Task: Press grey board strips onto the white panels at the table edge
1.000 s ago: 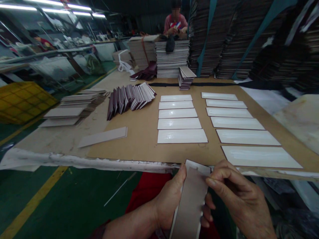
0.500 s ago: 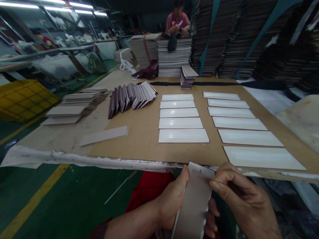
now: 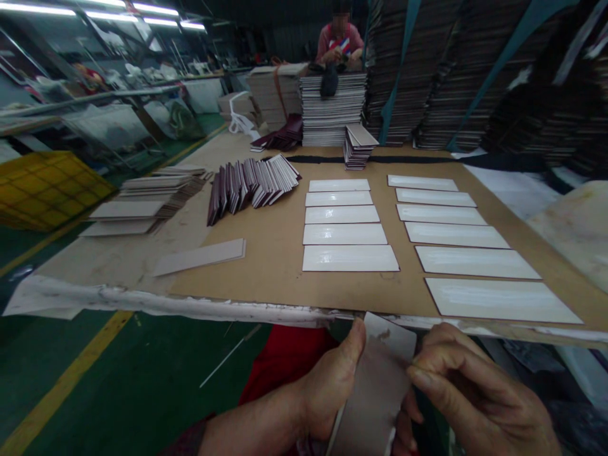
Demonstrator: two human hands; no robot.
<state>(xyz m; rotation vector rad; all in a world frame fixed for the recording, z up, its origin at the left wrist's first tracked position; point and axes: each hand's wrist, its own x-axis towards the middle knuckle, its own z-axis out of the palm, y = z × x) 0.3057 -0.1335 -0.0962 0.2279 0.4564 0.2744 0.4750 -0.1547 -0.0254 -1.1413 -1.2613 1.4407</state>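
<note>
A grey cardboard strip [image 3: 375, 392] stands upright just below the table's front edge, held between both hands. My left hand [image 3: 332, 383] grips its left edge, thumb on the front. My right hand [image 3: 479, 396] pinches its right edge with curled fingers. On the brown board [image 3: 270, 253] lie two columns of white glossy strips, the left column [image 3: 344, 221] and the right column [image 3: 456, 244]. A single grey strip [image 3: 199, 256] rests to the left.
A fanned row of maroon-edged pieces [image 3: 251, 183] and flat grey stacks [image 3: 142, 199] lie at the left. Tall stacks of sheets [image 3: 330, 107] rise at the back, where another person [image 3: 339, 41] sits. A yellow crate [image 3: 42, 190] stands far left on the green floor.
Both hands and the held strip have shifted slightly right and lower in view. My right fingers have closed tighter on the strip's edge.
</note>
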